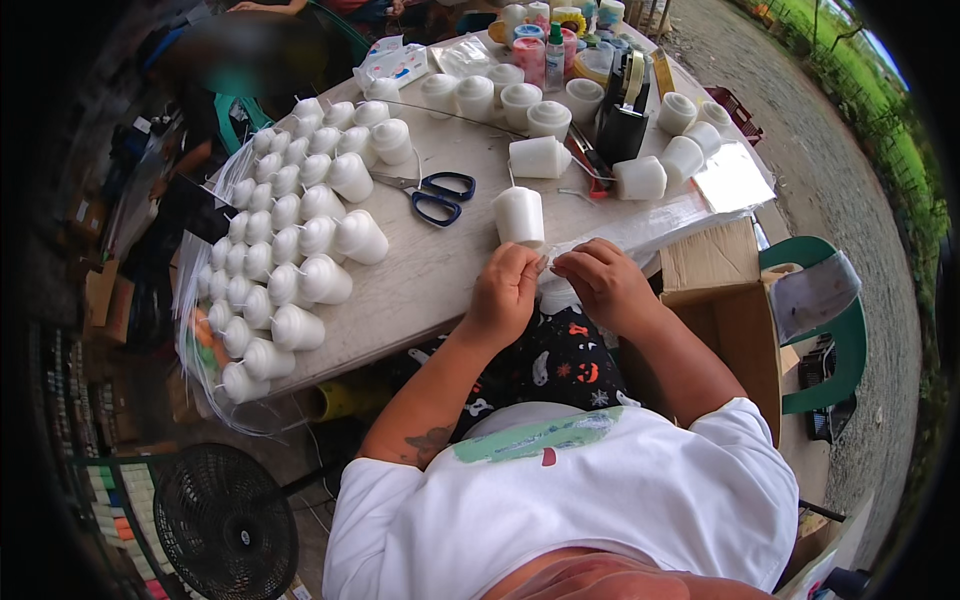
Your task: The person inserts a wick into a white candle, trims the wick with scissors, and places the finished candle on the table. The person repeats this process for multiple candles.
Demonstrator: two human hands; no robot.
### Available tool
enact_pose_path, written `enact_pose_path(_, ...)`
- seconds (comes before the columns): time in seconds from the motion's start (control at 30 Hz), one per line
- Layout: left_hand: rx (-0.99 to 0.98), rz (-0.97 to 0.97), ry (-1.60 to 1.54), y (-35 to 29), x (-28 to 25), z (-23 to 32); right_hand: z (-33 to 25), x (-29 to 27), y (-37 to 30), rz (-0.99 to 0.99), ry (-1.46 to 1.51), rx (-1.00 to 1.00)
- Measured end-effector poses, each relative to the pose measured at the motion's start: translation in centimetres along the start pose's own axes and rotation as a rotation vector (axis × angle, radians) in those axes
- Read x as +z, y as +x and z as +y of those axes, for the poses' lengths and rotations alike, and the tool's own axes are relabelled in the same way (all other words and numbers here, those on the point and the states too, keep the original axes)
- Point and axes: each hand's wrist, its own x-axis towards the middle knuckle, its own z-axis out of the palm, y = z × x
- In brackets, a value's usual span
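Left hand point(507, 290) and right hand point(603, 287): each pinching, contents indiscernible | White wicked candle point(518, 217): just beyond left fingertips on table point(425, 272), seemingly sideways | Risk: a knuckle nudge might roll it

On the table point(420, 285), rows of candles point(320, 233) cover the left, with scissors point(418, 187) just to their right. A single candle point(518, 218) sits just beyond the left hand point(505, 292) and right hand point(602, 285), the tape dispenser point(622, 128) farther back rightward. A cardboard box point(712, 262) stands at right, a fan point(226, 525) at left.
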Motion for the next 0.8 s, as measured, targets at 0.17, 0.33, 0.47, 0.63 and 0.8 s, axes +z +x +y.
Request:
enact_pose_path(0.17,0.000,0.020,0.001,0.1,0.7,0.1,0.7,-1.0,-0.7,0.016,-0.039,-0.078)
enact_pose_path(0.33,-0.041,-0.057,-0.029,0.0,-0.7,0.5,0.6,-1.4,-0.8,-0.122,0.167,0.132)
enact_pose_path(0.47,0.035,0.083,0.030,0.8,-3.1,1.8,1.0,-3.2,0.7,-0.056,0.316,0.227)
enact_pose_path(0.63,0.306,-0.046,0.697,4.6,-4.7,0.6,5.5,-1.7,5.6,0.169,-0.268,-0.102)
enact_pose_path(0.8,0.645,-0.185,0.977,5.5,-3.2,-3.6,6.7,1.4,8.6,-0.022,-0.381,-0.182)
